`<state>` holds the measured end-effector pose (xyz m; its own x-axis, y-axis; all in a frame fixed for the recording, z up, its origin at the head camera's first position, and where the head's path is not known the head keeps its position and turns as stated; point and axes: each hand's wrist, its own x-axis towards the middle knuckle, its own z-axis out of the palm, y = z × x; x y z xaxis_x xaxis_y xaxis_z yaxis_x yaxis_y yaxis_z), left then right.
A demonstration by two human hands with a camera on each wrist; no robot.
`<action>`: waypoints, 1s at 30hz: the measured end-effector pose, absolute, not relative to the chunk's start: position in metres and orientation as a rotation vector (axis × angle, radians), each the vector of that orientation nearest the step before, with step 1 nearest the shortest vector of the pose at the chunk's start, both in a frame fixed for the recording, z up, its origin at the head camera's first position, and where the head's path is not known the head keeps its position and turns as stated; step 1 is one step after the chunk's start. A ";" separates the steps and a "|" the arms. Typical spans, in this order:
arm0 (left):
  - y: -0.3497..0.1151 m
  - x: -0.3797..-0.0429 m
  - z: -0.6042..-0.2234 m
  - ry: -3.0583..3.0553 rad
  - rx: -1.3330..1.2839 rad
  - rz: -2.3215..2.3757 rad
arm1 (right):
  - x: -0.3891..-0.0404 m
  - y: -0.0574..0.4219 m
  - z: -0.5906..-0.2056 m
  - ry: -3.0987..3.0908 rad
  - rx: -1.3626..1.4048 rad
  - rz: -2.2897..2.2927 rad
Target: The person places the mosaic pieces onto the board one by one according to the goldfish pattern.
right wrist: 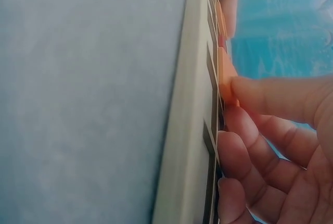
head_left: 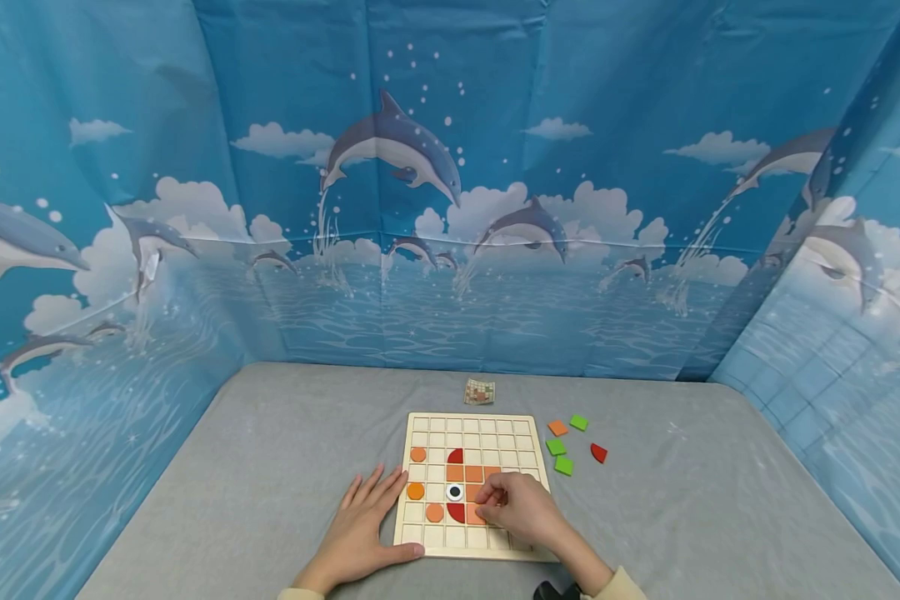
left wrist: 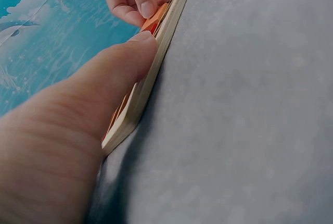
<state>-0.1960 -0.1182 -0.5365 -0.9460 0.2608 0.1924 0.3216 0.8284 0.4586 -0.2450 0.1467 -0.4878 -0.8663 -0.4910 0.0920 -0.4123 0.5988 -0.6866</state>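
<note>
A light wooden grid board (head_left: pixel 487 542) lies flat on the grey table. On it sit orange circles, dark red quarter-round tiles, orange squares and a black-and-white eye disc (head_left: pixel 455 492). My left hand (head_left: pixel 363 527) rests with spread fingers at the board's left edge, its thumb (left wrist: pixel 117 65) against the near left corner. My right hand (head_left: pixel 521 507) is over the board's near right part. Its thumb and index finger pinch an orange square tile (right wrist: pixel 226 78), which stands tilted at the grid just right of the lower dark red piece.
Right of the board lie several green square tiles (head_left: pixel 564 465), an orange tile (head_left: pixel 557 427) and a dark red quarter-round tile (head_left: pixel 598 452). A small picture card (head_left: pixel 480 392) lies behind the board. A dolphin-print curtain (head_left: pixel 450 308) encloses the table's back and sides.
</note>
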 end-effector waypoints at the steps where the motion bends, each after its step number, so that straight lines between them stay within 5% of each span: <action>1: -0.118 -0.196 -0.536 -2.892 -0.459 -0.757 | -0.245 0.147 -0.488 2.718 -0.768 -1.120; 30: -0.118 -0.197 -0.535 -2.941 -0.444 -0.760 | -0.244 0.151 -0.489 2.756 -0.764 -1.139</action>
